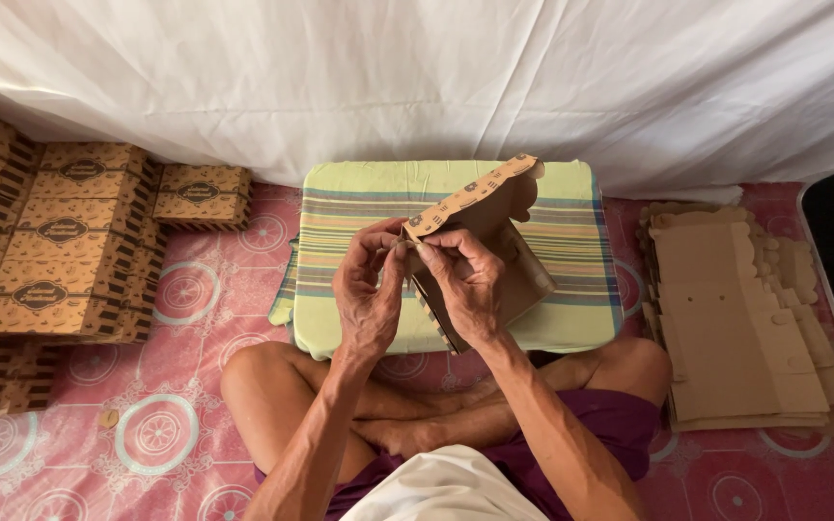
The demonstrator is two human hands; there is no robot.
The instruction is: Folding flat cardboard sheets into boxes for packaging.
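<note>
A half-folded brown cardboard box [504, 241] with a scalloped printed lid flap stands tilted on a striped green cushion [359, 198] in front of my crossed legs. My left hand [369, 289] pinches the near corner of the box with thumb and fingers. At the same corner my right hand [465, 285] grips the box's side wall, fingers curled over its edge. Both hands touch each other at that corner.
Stacks of finished printed brown boxes [69, 241] stand at the left on the pink patterned mat. A pile of flat unfolded cardboard blanks [736, 328] lies at the right. A white cloth [417, 77] hangs behind the cushion.
</note>
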